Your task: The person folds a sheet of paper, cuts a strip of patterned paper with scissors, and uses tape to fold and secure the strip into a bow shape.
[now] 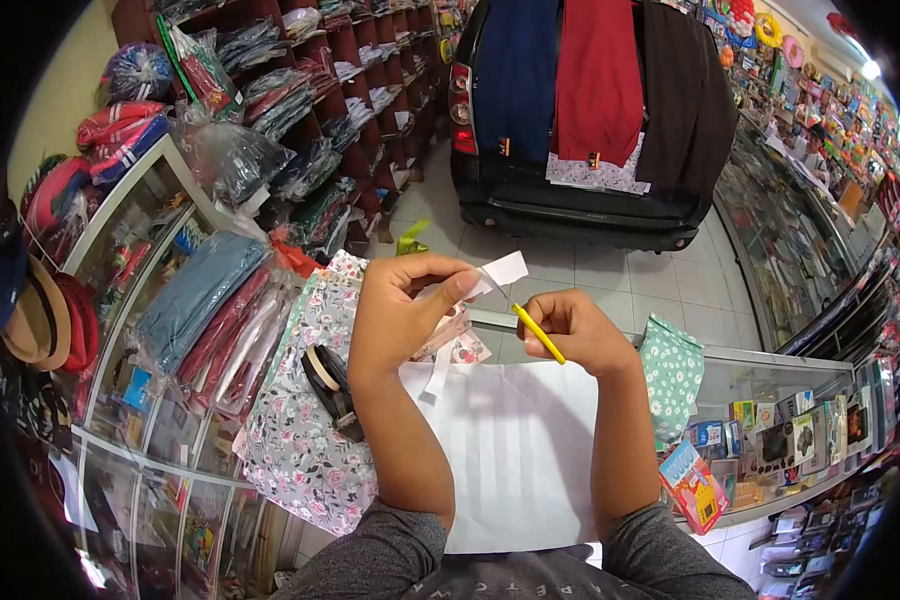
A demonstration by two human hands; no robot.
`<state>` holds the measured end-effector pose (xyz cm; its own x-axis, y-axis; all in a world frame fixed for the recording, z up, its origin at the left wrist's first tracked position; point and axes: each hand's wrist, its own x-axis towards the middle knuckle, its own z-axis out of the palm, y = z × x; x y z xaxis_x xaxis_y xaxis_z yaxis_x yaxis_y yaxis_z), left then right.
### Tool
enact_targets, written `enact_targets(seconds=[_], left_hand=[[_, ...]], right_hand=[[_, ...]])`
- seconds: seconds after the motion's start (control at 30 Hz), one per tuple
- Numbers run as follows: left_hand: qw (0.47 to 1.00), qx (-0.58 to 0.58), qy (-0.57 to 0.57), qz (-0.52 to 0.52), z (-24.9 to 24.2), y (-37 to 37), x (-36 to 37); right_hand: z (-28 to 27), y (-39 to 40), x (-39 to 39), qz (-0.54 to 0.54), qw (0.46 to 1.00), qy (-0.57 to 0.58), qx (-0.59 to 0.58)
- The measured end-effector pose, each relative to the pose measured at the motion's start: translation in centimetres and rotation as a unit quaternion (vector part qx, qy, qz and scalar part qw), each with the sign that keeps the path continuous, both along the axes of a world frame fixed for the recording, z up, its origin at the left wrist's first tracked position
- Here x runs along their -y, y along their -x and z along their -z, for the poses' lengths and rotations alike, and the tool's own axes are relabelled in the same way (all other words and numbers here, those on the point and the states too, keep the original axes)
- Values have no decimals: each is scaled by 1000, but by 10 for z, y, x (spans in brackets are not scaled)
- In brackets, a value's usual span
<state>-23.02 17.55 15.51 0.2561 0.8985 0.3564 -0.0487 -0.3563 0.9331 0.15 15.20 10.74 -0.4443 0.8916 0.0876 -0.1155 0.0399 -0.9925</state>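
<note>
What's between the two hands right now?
Between left hand and right hand: the free end of the white strip and the thin tip of the yellow-handled tool. Head view.

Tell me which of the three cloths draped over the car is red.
The middle cloth, between the dark blue one and the dark brown one; neither neighbour is red.

Tall dark-red shelves [355, 90] of plastic-wrapped clothes stand at the left, beside a pale wall [65, 95]. Below them, a glass display case [140, 250] carries bagged garments [202, 290]. Pale square tiles [610, 285] cover the floor. Near its far end sits a black car [580, 215], with blue, red and dark cloth draped over its rear. Long glass counters [780, 240] line the right, packed shelves [860, 110] behind them. A bright light [871, 70] glows at the upper right.
</note>
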Motion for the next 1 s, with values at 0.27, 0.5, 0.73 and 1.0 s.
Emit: enact_targets(seconds=[0.27, 0.5, 0.73, 1.0], left_hand=[[990, -49, -30, 130, 3, 10, 1], [972, -121, 6, 203, -4, 13, 5], [961, -131, 7, 243, -5, 14, 8], [973, -79, 74, 205, -7, 13, 10]], right_hand=[[-3, 0, 3, -33, 999, 0, 27], [-7, -7, 3, -86, 992, -25, 86], [-4, -11, 0, -115, 990, -28, 79], [3, -10, -3, -103, 994, 9, 19]])
